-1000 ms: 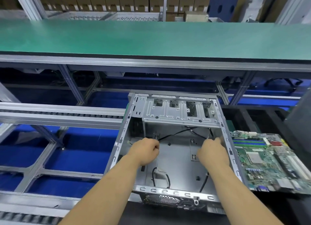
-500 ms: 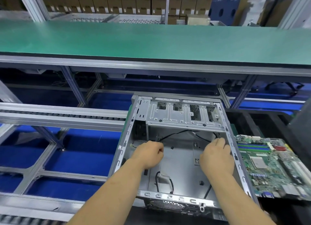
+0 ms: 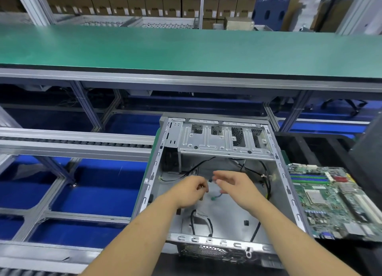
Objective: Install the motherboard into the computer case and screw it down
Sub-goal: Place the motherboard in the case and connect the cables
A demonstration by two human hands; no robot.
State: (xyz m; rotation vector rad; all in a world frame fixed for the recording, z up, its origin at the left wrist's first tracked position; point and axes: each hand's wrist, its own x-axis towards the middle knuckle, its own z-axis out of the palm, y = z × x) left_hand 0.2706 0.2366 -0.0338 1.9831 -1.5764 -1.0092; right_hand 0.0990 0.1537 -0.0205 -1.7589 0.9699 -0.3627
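Motherboard (image 3: 332,201) is sitting flat just to the right of the open case (image 3: 217,193), outside it, nobody touching it yet. Both hands are down inside the case messing with the loose front-panel wires (image 3: 215,195): left hand (image 3: 189,190) is curled in and looks like it's pinching one of the thin leads, right hand (image 3: 235,186) has its fingers loosely spread and I don't see it gripping anything. The board itself should be light and stiff but fragile, so I'd lift it by the bare edges with two hands, staying off the socket and slots. Those cables want tucking aside first or they'll get trapped under it
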